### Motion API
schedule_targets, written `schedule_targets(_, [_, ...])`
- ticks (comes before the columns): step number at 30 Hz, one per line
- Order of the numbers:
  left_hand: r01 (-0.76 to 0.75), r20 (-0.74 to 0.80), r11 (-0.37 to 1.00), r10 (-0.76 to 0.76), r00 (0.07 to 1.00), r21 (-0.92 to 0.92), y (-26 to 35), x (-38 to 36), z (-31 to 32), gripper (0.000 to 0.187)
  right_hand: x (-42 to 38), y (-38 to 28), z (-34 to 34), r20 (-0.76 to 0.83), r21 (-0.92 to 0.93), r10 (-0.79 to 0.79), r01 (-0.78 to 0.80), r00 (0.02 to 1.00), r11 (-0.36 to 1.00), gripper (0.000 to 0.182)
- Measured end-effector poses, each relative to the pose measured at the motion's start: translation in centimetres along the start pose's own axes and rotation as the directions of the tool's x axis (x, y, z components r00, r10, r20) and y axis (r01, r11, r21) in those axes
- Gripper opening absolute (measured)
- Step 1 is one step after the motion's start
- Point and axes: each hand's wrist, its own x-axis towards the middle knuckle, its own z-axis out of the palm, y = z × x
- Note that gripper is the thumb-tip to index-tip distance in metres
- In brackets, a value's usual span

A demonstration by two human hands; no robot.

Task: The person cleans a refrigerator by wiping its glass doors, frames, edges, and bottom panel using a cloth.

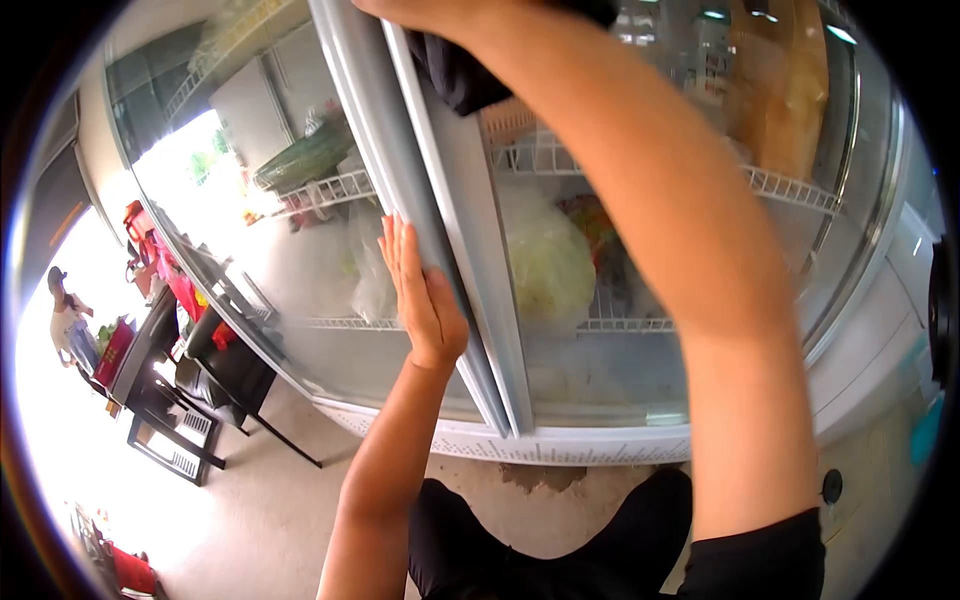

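Observation:
My left hand [425, 300] lies flat with fingers stretched out against the metal frame [405, 190] of the left glass door of a display fridge. My right arm reaches up across the right door, and my right hand [425, 12] is at the top edge of the view by the upper door frames, its fingers cut off. Just below and behind that wrist shows a black cloth-like thing [460, 75]; I cannot tell whether the hand holds it. Behind the glass are a large green melon-like item [305, 160] and a pale cabbage-like bundle in plastic [548, 262].
White wire shelves [630, 325] run inside the fridge. At left are a black chair [235, 365], a dark table [140, 350] and a red container [133, 570] on the floor. A person [72, 320] stands in the bright doorway. Tiled wall [870, 350] lies at right.

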Motion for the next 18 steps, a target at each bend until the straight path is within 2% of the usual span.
schedule_targets(1, [-0.003, -0.020, 1.000, 0.003, 1.000, -0.004, -0.2, -0.1, -0.1, 0.048, -0.7, -1.2, -0.6, 0.032, 0.019, 0.047, -0.048, 0.998, 0.999, 0.029])
schedule_targets(2, [-0.008, -0.046, 0.993, 0.003, 0.999, -0.115, -0.3, -0.3, -0.1, 0.048, -1.7, -2.7, -2.1, 0.066, 0.037, 0.095, -0.098, 0.993, 0.994, 0.029])
schedule_targets(3, [-0.022, -0.073, 0.975, 0.006, 0.997, -0.223, -0.6, -0.3, -0.1, 0.048, -3.0, -4.4, -3.9, 0.143, 0.007, 0.101, -0.103, 0.985, 0.995, 0.027])
schedule_targets(4, [-0.029, -0.090, 0.974, 0.009, 0.996, -0.224, -0.7, -0.4, -0.3, 0.048, -5.1, -4.8, -3.5, 0.140, 0.057, 0.065, -0.073, 0.988, 0.996, 0.026])
schedule_targets(5, [-0.018, -0.107, 0.950, -0.017, 0.994, -0.313, -0.9, -0.5, -0.5, 0.048, -6.6, -6.5, -6.3, 0.280, 0.043, 0.040, -0.054, 0.959, 0.998, 0.030])
schedule_targets(6, [-0.012, -0.121, 0.916, -0.040, 0.992, -0.400, -1.0, -0.5, -0.7, 0.048, -8.4, -8.6, -8.6, 0.412, 0.050, 0.107, -0.140, 0.905, 0.989, 0.032])
schedule_targets(8, [0.018, -0.121, 0.914, -0.073, 0.990, -0.405, -1.1, -0.5, -1.3, 0.047, -12.4, -12.2, -13.2, 0.622, 0.103, 0.147, -0.267, 0.769, 0.958, 0.034])
schedule_targets(11, [0.006, -0.079, 0.944, -0.033, 0.996, -0.331, -1.4, -0.1, -2.4, 0.046, -18.1, -16.8, -18.7, 0.758, 0.158, 0.084, -0.306, 0.647, 0.939, 0.032])
schedule_targets(12, [0.010, -0.072, 0.928, -0.040, 0.997, -0.373, -1.4, 0.0, -2.5, 0.045, -20.2, -17.9, -20.5, 0.815, 0.187, 0.009, -0.277, 0.580, 0.942, 0.032])
schedule_targets(14, [0.017, -0.029, 0.937, -0.029, 0.999, -0.348, -1.8, 0.0, -3.1, 0.044, -21.1, -17.7, -21.8, 0.800, 0.305, -0.143, -0.190, 0.583, 0.933, 0.027])
schedule_targets(15, [0.017, -0.036, 0.935, -0.032, 0.999, -0.354, -1.8, 0.2, -3.4, 0.044, -19.9, -16.5, -21.4, 0.803, 0.305, -0.149, -0.184, 0.578, 0.934, 0.027])
schedule_targets(17, [0.024, 0.061, 0.937, -0.003, 0.998, -0.348, -1.8, 0.5, -4.1, 0.043, -15.6, -12.3, -17.9, 0.690, 0.484, -0.377, -0.007, 0.617, 0.875, 0.018])
schedule_targets(18, [0.031, 0.061, 0.935, -0.010, 0.998, -0.354, -2.1, 0.4, -4.2, 0.043, -13.5, -10.6, -15.8, 0.665, 0.479, -0.375, 0.016, 0.646, 0.877, 0.015])
